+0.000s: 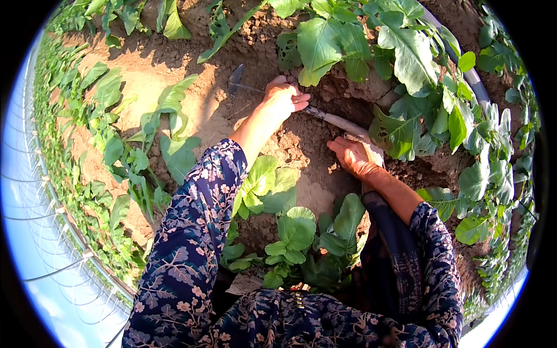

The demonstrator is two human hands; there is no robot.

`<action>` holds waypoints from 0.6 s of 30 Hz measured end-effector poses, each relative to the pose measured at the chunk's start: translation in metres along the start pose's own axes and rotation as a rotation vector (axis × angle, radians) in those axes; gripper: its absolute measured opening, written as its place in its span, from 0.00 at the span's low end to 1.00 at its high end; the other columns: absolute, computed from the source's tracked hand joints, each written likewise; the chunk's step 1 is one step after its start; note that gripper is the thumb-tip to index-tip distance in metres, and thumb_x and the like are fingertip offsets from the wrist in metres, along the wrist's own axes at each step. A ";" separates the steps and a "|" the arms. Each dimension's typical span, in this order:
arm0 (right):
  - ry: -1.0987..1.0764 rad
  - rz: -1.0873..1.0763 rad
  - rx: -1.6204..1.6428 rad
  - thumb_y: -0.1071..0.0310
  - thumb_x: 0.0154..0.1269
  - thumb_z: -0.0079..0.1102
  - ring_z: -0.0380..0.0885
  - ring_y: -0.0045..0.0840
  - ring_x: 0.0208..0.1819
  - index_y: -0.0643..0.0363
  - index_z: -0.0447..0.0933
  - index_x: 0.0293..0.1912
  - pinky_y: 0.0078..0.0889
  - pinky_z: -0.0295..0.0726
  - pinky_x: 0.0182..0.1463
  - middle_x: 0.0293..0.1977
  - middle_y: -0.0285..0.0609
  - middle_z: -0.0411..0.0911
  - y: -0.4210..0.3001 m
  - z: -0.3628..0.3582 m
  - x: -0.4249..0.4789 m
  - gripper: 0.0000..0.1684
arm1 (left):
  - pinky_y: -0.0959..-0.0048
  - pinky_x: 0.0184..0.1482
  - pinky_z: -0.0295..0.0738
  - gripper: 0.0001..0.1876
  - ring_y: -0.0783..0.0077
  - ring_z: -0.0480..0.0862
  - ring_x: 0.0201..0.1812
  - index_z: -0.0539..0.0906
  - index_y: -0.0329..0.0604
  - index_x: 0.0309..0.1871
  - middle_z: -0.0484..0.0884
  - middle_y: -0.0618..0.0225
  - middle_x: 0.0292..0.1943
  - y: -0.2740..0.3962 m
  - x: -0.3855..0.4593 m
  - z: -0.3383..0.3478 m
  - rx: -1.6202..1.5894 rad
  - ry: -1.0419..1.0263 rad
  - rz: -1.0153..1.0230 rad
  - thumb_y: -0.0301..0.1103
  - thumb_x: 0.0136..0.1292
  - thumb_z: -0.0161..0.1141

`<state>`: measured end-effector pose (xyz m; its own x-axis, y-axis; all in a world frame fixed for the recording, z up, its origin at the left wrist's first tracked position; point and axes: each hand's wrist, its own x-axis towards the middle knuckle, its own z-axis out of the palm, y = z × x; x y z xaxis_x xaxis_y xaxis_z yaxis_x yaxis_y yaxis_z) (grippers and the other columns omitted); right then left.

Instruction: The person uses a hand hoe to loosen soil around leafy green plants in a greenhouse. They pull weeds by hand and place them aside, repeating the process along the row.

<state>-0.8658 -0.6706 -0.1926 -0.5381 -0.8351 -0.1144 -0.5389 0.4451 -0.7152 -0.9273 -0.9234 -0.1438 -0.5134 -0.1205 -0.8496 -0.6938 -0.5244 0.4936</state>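
A small hoe lies slantwise over the soil, its dark metal blade (235, 79) at the upper left and its pale, worn handle (343, 124) running down to the right. My left hand (283, 96) is over the hoe's neck, fingers bent and pointing right. Whether the fingers grip the shaft or only cover it is hidden. Just below the handle, my right hand (351, 155) has its fingers curled downward close to the ground, beside my trousered leg. What lies under its fingers cannot be seen. Lobed green leaves (320, 43) of a leafy crop, some with holes, hang over the handle's far side.
Young leafy plants (296, 228) grow close before my body, with another clump (152, 124) to the left. A grey pipe (472, 82) curves through the foliage at right. Dry, crumbly soil (209, 108) lies between the rows. A hooped frame (56, 195) stands at the left rim.
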 end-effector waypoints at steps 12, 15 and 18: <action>0.152 -0.090 0.039 0.66 0.64 0.43 0.75 0.45 0.35 0.60 0.74 0.47 0.40 0.77 0.38 0.35 0.48 0.74 0.001 0.004 -0.003 0.16 | 0.51 0.51 0.80 0.14 0.48 0.79 0.51 0.65 0.33 0.58 0.71 0.45 0.53 -0.002 -0.014 0.018 -0.265 0.105 0.046 0.27 0.72 0.43; 0.000 0.008 0.033 0.62 0.66 0.41 0.75 0.46 0.36 0.60 0.74 0.48 0.41 0.77 0.41 0.35 0.49 0.74 0.003 0.001 -0.002 0.18 | 0.52 0.46 0.82 0.13 0.50 0.83 0.45 0.70 0.32 0.53 0.76 0.47 0.47 0.007 -0.003 0.027 -0.021 0.177 0.056 0.30 0.71 0.47; 0.099 -0.048 0.057 0.60 0.67 0.39 0.75 0.47 0.35 0.60 0.74 0.49 0.41 0.76 0.40 0.33 0.50 0.73 -0.003 -0.003 -0.002 0.20 | 0.54 0.39 0.84 0.14 0.53 0.85 0.38 0.74 0.31 0.50 0.80 0.50 0.42 0.004 0.004 0.023 0.091 0.187 0.149 0.32 0.67 0.55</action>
<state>-0.8649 -0.6691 -0.1883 -0.5751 -0.8180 -0.0125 -0.5295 0.3838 -0.7566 -0.9441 -0.9069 -0.1411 -0.5172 -0.3489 -0.7816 -0.6645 -0.4119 0.6235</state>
